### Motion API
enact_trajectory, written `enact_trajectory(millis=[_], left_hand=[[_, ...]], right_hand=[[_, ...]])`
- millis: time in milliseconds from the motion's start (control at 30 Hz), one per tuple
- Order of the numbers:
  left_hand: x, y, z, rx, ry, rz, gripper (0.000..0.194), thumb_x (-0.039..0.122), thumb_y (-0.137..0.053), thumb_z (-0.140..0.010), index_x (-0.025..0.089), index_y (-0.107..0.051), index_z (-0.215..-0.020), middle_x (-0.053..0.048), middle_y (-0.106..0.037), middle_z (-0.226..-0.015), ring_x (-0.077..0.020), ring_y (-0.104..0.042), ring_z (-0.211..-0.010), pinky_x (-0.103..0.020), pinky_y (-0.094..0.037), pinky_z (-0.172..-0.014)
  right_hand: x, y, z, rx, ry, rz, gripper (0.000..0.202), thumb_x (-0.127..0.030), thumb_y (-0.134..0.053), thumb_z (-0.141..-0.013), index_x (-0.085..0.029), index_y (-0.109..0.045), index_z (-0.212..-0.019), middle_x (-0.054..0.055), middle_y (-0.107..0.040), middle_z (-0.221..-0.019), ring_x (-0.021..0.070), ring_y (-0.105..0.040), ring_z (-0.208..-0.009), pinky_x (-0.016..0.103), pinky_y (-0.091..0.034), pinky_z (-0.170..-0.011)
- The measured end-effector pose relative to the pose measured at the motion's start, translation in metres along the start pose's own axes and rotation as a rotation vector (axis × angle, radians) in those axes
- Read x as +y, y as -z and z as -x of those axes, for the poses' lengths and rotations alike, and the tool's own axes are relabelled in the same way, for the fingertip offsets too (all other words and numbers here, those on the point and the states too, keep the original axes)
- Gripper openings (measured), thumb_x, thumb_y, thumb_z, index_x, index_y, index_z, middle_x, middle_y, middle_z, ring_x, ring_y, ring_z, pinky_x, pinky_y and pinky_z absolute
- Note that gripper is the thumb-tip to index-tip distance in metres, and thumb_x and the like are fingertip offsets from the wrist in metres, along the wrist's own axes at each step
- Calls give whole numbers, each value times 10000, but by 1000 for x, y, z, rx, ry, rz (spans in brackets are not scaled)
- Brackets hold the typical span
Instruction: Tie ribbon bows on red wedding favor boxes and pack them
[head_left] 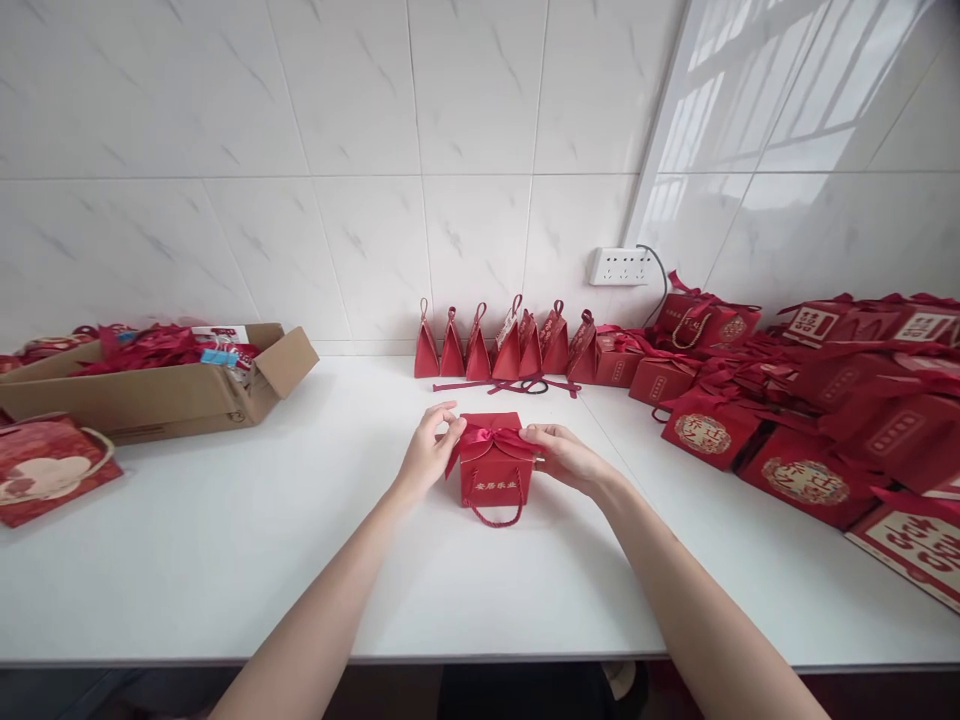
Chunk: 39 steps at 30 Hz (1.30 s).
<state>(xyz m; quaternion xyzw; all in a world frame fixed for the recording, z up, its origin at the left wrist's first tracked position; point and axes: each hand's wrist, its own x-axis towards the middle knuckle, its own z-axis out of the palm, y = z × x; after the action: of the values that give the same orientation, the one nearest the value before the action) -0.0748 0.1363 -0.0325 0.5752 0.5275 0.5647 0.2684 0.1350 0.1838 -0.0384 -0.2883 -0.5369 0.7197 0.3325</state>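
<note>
A small red gift box (pixel 491 492) stands upright on the white table (pixel 225 560), with gold characters on its front and a rope handle (pixel 498 522) hanging down before it. Across its top runs a red satin ribbon (pixel 487 436) tied in a bow. At the left of the bow, my left hand (pixel 433 450) pinches one side of the ribbon between thumb and fingers. On the other side my right hand (pixel 566 455) pinches the ribbon at the box's upper right edge.
A cardboard box (pixel 150 405) of red ribbons lies at the left, behind a patterned red box (pixel 52 468). Several pointed red boxes (pixel 478 355) line the wall, loose ribbon (pixel 495 385) before them. Many red gift boxes (pixel 806 475) crowd the right, near a power strip (pixel 622 267).
</note>
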Motion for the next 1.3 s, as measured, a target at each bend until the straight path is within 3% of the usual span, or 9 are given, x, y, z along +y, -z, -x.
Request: enact_trajectory(millis=[133,267,433,600,733,867,967,1167,1300], left_hand=[[-1,-2,0,-78,152,134,333,483,-609,-747,179,-510,-654,-66,-650,-926,-185,-573,-869,-247,-413,-753],[-2,-3,0,-87,219,168,356,483,-598,-741,182,-458,-613,34,-506,-602,-112,-463,-591,-220,-350,-594],[-4,-3,0,-105,217,228,353,487,-605,-733,174,-480,-627,42,-499,-620,-98,-466,-602,-213,-358,-611],[0,1,-1,-143,200,305,370,533,-595,-729,172,-516,-714,0,-584,-745,-130,-549,-731,-236,-403,-704],[3,1,0,-163,247,342,361,422,-719,-632,184,-504,-797,14,-590,-807,-130,-558,-765,-243,-405,-721],[2,3,0,-233,236,398,354,369,-734,-619,193,-493,-810,37,-562,-782,-120,-553,-755,-244,-414,-726],[-1,6,-3,-283,195,444,339,333,-732,-608,194,-508,-821,30,-579,-796,-122,-566,-763,-249,-428,-742],[-15,9,-13,-105,135,262,257,400,-563,-604,172,-543,-722,-88,-668,-965,-217,-625,-902,-322,-478,-760],[-21,3,-10,-69,113,110,188,362,-546,-590,185,-549,-652,-23,-627,-711,-179,-583,-731,-282,-435,-684]], right_hand=[[-2,0,2,-20,4,-14,384,-432,-754,-660,-179,-481,-571,-47,-444,-573,105,-400,-583,287,-350,-678],[-2,-2,3,-30,2,-1,410,-430,-755,-651,-185,-438,-564,-68,-375,-543,95,-374,-558,289,-365,-667],[1,4,0,-9,35,82,409,-511,-732,-660,-181,-495,-609,-26,-460,-617,136,-470,-638,334,-404,-721],[-1,12,1,248,261,170,436,-644,-643,-687,-244,-515,-802,36,-547,-1026,227,-466,-1100,378,-383,-916],[-5,4,9,84,304,368,755,-589,-758,-583,-296,-439,-1201,94,-360,-1402,273,-289,-1340,426,-327,-1031],[-6,-10,13,1,214,616,1019,-405,-788,-611,-271,-174,-1413,150,-362,-1398,293,-375,-1296,484,-373,-1009],[-5,-16,17,56,298,763,994,-332,-774,-610,-235,-198,-1413,153,-385,-1375,293,-411,-1268,493,-367,-1025],[-5,-15,70,383,669,1005,893,-284,-795,-587,-247,-335,-1351,157,-383,-1367,324,-392,-1282,522,-362,-1032],[-12,-14,136,566,553,637,761,-360,-781,-653,-281,-398,-1306,113,-483,-1322,294,-508,-1188,488,-427,-978]])
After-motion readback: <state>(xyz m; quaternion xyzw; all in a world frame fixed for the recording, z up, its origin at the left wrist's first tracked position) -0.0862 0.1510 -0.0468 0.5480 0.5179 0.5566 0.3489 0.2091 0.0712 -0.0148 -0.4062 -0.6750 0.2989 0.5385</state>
